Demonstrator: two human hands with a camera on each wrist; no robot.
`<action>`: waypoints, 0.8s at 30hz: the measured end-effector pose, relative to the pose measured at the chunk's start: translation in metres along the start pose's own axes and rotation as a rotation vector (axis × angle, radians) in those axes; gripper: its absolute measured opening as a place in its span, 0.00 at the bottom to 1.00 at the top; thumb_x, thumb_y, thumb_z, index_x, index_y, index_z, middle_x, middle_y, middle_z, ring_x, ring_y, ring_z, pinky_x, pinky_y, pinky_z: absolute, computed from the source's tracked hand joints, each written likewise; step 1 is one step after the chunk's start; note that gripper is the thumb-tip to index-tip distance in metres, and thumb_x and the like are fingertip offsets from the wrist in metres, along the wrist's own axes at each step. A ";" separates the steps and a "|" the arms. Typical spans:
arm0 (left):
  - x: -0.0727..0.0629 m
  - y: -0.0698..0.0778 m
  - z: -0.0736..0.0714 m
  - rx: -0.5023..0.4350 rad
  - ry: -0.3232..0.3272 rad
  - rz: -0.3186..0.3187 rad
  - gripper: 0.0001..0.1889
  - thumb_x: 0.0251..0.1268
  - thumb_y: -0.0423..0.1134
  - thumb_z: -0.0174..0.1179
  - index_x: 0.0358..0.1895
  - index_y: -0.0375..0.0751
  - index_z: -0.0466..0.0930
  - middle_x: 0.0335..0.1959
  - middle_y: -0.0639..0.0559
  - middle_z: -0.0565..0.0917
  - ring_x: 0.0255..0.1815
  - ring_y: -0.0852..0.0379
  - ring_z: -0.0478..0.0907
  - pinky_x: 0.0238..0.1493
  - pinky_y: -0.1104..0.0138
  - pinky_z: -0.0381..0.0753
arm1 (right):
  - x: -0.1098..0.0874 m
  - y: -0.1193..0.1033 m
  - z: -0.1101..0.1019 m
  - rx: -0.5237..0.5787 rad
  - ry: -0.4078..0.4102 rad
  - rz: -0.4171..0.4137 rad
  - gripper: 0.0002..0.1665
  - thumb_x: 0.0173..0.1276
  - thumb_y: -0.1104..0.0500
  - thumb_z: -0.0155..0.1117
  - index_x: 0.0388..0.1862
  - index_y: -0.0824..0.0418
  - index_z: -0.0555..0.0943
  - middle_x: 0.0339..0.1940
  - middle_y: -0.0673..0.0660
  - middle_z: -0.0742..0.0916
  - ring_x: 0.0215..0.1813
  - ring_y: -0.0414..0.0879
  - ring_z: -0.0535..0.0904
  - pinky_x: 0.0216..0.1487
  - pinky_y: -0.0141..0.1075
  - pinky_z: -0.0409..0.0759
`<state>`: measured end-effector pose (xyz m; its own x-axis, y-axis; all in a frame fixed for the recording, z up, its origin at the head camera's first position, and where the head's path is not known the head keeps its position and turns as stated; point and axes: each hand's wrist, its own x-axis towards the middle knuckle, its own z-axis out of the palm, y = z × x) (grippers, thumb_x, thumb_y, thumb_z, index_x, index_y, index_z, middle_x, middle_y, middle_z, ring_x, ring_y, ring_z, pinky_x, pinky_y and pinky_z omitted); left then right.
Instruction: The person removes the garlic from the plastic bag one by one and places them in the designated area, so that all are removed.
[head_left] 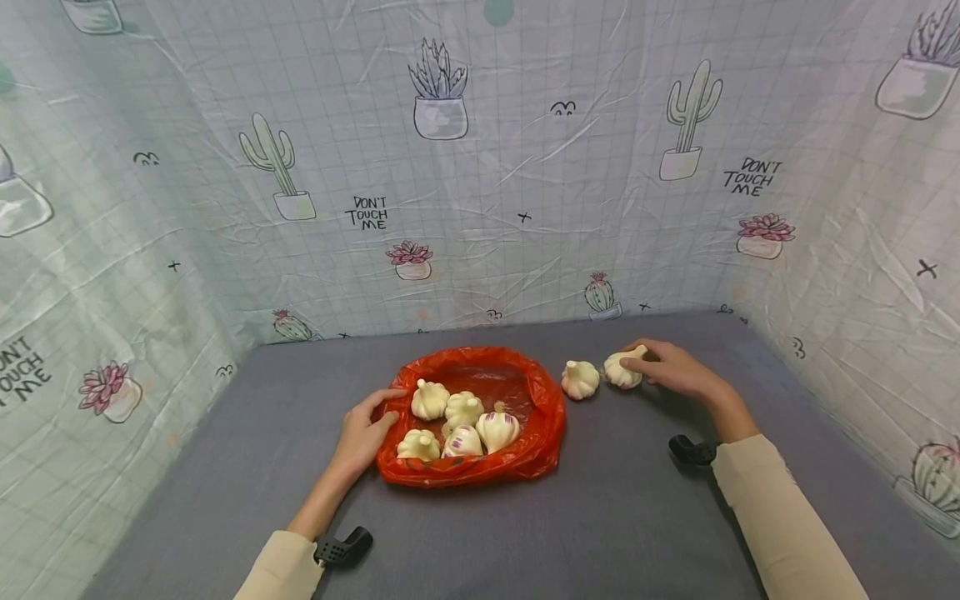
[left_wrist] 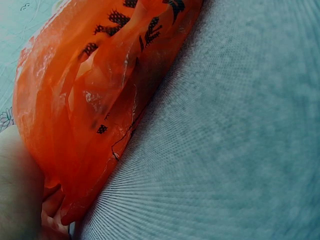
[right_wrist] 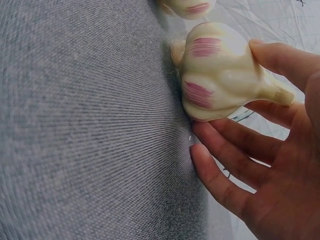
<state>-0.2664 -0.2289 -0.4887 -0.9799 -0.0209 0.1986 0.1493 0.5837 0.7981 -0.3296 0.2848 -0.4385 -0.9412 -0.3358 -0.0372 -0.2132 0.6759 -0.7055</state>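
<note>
A red plastic bag [head_left: 543, 454] lies wide open on the table, its rim rolled outward, with several white garlic bulbs [head_left: 430, 400] inside. My left hand [head_left: 362, 433] holds the bag's left rim between thumb and fingers. In the left wrist view, dark print shows on the bag's side [left_wrist: 75, 125], and most of that hand is out of frame. To the right of the bag, my right hand [head_left: 671, 367] grips a purple-streaked garlic bulb [right_wrist: 220, 75], thumb on one side and fingers on the other. Its stem points toward the palm, and its root end is close to the table.
Another garlic bulb [head_left: 581, 380] sits on the grey table [head_left: 615, 517] between the bag and my right hand. Behind the table and along both sides hangs a pale sheet [head_left: 495, 183] printed with potted cacti.
</note>
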 end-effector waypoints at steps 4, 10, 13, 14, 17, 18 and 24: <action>0.000 0.000 0.000 -0.001 0.002 -0.002 0.19 0.71 0.33 0.59 0.62 0.50 0.84 0.64 0.45 0.84 0.65 0.47 0.79 0.65 0.52 0.75 | 0.000 0.000 0.000 0.007 0.000 0.000 0.33 0.80 0.44 0.56 0.71 0.66 0.75 0.65 0.70 0.82 0.61 0.59 0.81 0.51 0.47 0.85; 0.000 0.000 -0.001 0.000 0.006 -0.003 0.19 0.70 0.33 0.60 0.61 0.50 0.84 0.64 0.45 0.84 0.66 0.47 0.79 0.65 0.51 0.75 | 0.000 0.001 0.001 0.014 0.009 -0.019 0.31 0.80 0.45 0.56 0.70 0.66 0.76 0.64 0.69 0.83 0.56 0.54 0.82 0.47 0.42 0.83; 0.000 0.000 -0.001 0.003 0.007 -0.003 0.19 0.70 0.33 0.60 0.62 0.50 0.84 0.64 0.44 0.83 0.66 0.47 0.78 0.65 0.51 0.75 | 0.000 0.002 0.001 0.015 0.018 -0.024 0.31 0.80 0.45 0.57 0.69 0.66 0.76 0.63 0.69 0.83 0.55 0.52 0.81 0.45 0.40 0.82; 0.000 0.000 -0.001 0.003 0.005 -0.003 0.19 0.71 0.33 0.60 0.62 0.50 0.84 0.64 0.44 0.83 0.66 0.47 0.79 0.65 0.51 0.75 | 0.001 0.002 0.001 0.014 0.020 -0.024 0.31 0.80 0.45 0.57 0.69 0.66 0.76 0.63 0.69 0.83 0.55 0.52 0.81 0.45 0.40 0.82; 0.000 -0.001 0.000 0.002 0.000 -0.004 0.19 0.71 0.33 0.59 0.62 0.51 0.84 0.64 0.45 0.83 0.65 0.47 0.79 0.64 0.51 0.76 | 0.001 0.002 0.002 0.012 0.024 -0.022 0.31 0.80 0.45 0.57 0.69 0.66 0.76 0.63 0.69 0.83 0.54 0.51 0.81 0.45 0.40 0.82; 0.000 -0.001 0.000 -0.001 -0.002 -0.004 0.19 0.71 0.33 0.59 0.62 0.51 0.84 0.64 0.45 0.83 0.65 0.47 0.79 0.64 0.51 0.76 | 0.001 0.002 0.002 0.012 0.025 -0.021 0.31 0.80 0.45 0.57 0.69 0.66 0.76 0.63 0.69 0.83 0.54 0.51 0.81 0.45 0.40 0.82; 0.001 -0.001 0.000 -0.013 -0.010 -0.002 0.19 0.72 0.33 0.58 0.63 0.51 0.83 0.66 0.45 0.82 0.69 0.46 0.77 0.66 0.50 0.75 | 0.002 0.003 0.002 0.011 0.030 -0.019 0.31 0.80 0.45 0.57 0.69 0.66 0.77 0.63 0.68 0.83 0.52 0.50 0.81 0.45 0.41 0.82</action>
<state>-0.2673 -0.2296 -0.4887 -0.9814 -0.0141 0.1913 0.1489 0.5728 0.8061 -0.3313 0.2850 -0.4420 -0.9445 -0.3284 -0.0027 -0.2284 0.6626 -0.7133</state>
